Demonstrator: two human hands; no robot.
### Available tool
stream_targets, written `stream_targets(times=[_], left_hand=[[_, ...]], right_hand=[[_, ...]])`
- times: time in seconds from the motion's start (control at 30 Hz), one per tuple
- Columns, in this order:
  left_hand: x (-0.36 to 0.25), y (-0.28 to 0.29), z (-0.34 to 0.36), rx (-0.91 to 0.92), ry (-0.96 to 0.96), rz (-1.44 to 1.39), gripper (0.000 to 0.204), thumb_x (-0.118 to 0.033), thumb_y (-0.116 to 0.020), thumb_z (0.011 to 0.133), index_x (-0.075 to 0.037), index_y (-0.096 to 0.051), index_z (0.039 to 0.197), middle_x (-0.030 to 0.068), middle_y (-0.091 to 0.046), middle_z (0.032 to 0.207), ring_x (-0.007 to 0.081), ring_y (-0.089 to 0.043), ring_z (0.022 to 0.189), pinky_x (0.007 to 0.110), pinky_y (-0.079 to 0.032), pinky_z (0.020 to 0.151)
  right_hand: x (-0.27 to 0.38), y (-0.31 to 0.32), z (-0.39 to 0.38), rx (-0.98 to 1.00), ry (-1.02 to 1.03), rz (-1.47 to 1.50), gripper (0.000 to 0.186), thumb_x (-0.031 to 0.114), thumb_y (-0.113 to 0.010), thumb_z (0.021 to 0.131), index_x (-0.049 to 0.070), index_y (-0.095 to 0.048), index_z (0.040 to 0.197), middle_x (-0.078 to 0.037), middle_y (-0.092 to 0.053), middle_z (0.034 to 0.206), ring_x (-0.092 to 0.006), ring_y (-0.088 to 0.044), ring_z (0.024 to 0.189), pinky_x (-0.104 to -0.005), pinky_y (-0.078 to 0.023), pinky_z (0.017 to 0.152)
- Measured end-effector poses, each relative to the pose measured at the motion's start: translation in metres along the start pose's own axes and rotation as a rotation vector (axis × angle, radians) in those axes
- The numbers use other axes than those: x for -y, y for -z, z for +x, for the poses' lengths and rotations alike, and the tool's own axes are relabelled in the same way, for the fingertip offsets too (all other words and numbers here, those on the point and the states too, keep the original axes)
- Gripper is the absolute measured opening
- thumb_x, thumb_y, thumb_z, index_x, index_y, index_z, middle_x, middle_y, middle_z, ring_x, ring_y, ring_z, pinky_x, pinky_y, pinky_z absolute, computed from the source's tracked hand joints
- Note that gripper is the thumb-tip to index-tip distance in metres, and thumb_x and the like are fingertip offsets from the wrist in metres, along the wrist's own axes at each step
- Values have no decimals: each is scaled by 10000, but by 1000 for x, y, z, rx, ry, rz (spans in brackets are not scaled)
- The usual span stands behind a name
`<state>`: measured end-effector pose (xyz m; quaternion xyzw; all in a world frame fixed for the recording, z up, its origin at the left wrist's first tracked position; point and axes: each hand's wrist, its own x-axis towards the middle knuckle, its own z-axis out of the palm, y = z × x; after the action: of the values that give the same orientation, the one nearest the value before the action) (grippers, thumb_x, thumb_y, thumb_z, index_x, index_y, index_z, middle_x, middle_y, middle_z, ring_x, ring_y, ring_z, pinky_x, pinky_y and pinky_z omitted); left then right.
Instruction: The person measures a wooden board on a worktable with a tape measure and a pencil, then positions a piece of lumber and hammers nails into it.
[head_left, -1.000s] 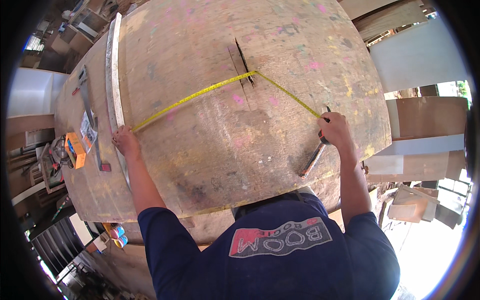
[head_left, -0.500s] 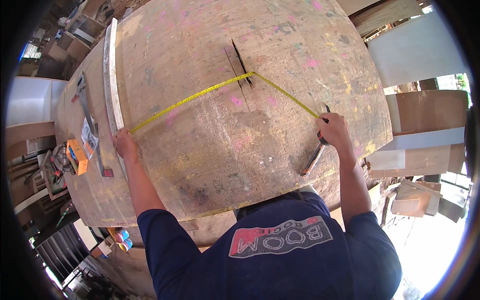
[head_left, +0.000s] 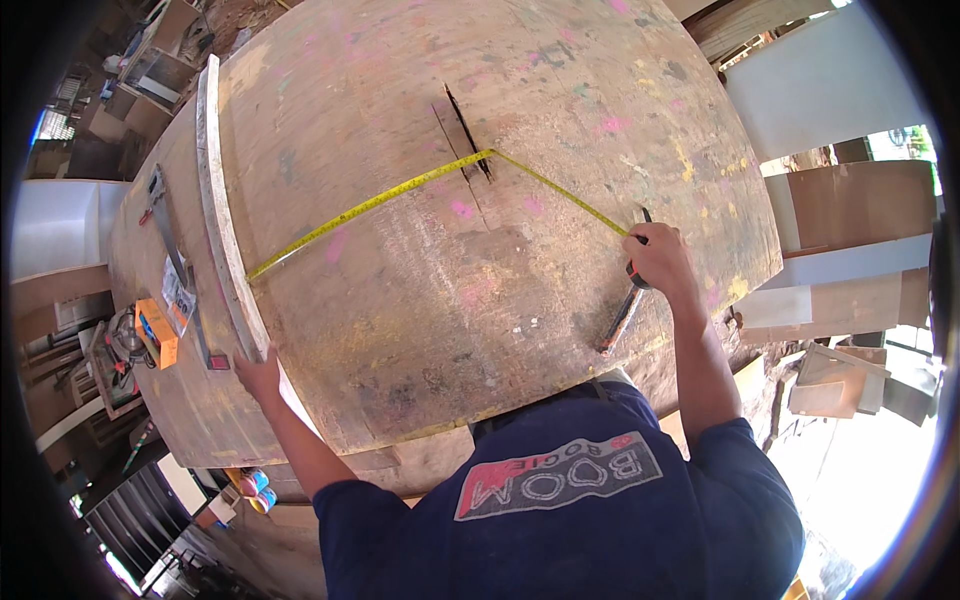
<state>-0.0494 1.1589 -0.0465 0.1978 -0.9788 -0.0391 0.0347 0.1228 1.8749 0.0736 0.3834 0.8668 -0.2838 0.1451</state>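
My left hand [head_left: 258, 376] straddles the near part of a long, pale straight strip [head_left: 213, 165], thumb on one side and fingers on the other. In my right hand [head_left: 664, 262] is a tape measure [head_left: 634, 274] with a red and black case, and a thin dark tip pokes out above the fingers. Its yellow blade [head_left: 380, 198] runs leftward, bends at a dark slot [head_left: 465, 125] in the worn board, and ends against the strip, clear of my left hand. A slim orange-and-dark tool [head_left: 620, 325] lies just below the case; whether I hold it cannot be told.
The paint-stained wooden board [head_left: 400, 310] fills the middle. Left of the strip are a handsaw [head_left: 165, 215], a clear plastic bag [head_left: 178, 297] and an orange box [head_left: 157, 332]. A power tool [head_left: 125, 335] sits at the left edge. Panels [head_left: 850, 90] stand at the right.
My left hand has left the tape's end and slid nearer along the strip. The tape's blade stays stretched to the strip. My right hand keeps the case in about the same place.
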Motion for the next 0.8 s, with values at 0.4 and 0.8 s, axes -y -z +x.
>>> stream_targets(times=[0.4,0.8], left_hand=[[51,-12,-60,56,205,-61,885,-549,-850,804,42,-562,1396,288,-592,1341,452,-540,1279,531,-419,1120],[61,-13,-54,54,196,-96,875,-539,-876,779,48,-583,1359,282,-604,1320,443,-550,1264,520,-427,1105]], right_hand=[[-1,-5,9,-2,39,39,258,272,-631,880,63,-781,896,-140,-756,789,-312,-757,807,-420,-576,809],[1,-4,9,14,24,-5,252,271,-616,889,80,-781,884,-108,-763,774,-296,-759,815,-418,-576,807]])
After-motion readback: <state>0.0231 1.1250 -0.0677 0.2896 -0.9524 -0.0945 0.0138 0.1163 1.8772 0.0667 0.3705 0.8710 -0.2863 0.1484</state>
